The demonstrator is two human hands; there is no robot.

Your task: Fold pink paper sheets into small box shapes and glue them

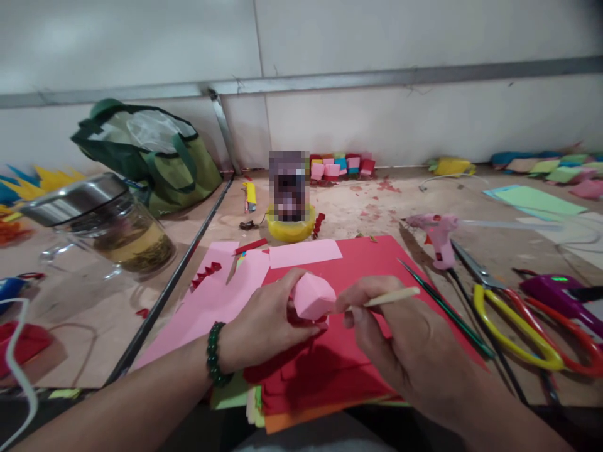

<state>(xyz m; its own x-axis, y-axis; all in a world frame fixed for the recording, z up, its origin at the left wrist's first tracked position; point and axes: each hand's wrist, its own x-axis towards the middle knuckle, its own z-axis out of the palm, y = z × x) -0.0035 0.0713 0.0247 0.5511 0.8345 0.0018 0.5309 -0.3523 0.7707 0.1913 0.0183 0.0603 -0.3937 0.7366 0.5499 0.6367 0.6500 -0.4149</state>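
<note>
My left hand [266, 326], with a green bead bracelet at the wrist, is closed around a folded pink paper piece [313, 296]. My right hand [398, 339] pinches a thin wooden stick [391, 297] whose near end meets the pink piece. Both hands hover over a red paper sheet [372, 260] that tops a stack of coloured sheets. Pink sheets [211, 301] lie to its left.
A pink glue gun [436, 235], yellow-handled scissors [513, 326] and red-handled scissors [565, 329] lie on the right. A glass jar with a metal lid [108, 232] and a green bag [151, 150] stand left. A yellow tape roll [291, 231] and small folded paper pieces [342, 166] sit near the wall.
</note>
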